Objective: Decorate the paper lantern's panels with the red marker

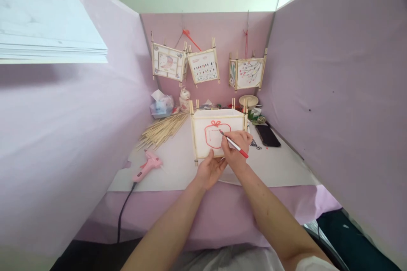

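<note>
A box lantern of bamboo sticks and white paper stands upright on the table, its front panel bearing a red outline drawing with a bow on top. My right hand is closed around a red pen, whose tip touches the paper inside the drawing. My left hand grips the lantern's lower front edge, fingers curled on the frame.
A pink glue gun with a black cord lies at the left. A bundle of bamboo sticks fans out behind it. A black phone lies at the right. Three finished lanterns hang on the back wall. Lilac partitions close in both sides.
</note>
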The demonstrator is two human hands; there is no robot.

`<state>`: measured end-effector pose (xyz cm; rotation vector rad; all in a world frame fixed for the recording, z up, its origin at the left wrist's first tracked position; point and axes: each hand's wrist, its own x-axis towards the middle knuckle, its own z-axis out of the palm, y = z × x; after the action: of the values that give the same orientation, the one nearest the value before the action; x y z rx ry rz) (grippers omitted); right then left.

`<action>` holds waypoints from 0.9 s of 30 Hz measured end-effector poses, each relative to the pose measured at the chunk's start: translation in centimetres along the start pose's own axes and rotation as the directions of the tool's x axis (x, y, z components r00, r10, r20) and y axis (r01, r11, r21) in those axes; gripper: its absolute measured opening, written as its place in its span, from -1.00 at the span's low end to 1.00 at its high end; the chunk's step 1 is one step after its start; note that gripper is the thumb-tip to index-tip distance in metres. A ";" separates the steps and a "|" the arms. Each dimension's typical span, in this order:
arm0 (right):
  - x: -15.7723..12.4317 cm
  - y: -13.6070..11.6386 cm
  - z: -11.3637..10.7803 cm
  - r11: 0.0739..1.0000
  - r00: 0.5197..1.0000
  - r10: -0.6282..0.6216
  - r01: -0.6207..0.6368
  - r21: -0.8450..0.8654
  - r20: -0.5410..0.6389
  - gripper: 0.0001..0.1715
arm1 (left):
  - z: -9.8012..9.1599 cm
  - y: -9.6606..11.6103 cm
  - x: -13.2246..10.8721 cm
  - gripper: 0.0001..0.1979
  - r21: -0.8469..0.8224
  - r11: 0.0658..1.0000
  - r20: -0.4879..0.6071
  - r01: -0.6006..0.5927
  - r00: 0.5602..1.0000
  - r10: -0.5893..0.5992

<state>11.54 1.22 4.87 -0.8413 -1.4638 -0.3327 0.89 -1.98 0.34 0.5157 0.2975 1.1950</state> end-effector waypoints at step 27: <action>0.0 0.1 0.1 0.999 1.000 -0.011 0.011 -0.033 0.008 -0.92 | 0.3 0.1 -0.2 -0.58 -0.024 1.000 0.004 0.020 1.000 -0.019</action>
<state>11.54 1.30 4.83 -0.8624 -1.4740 -0.3632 0.84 -2.22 0.66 0.4930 0.2840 1.1773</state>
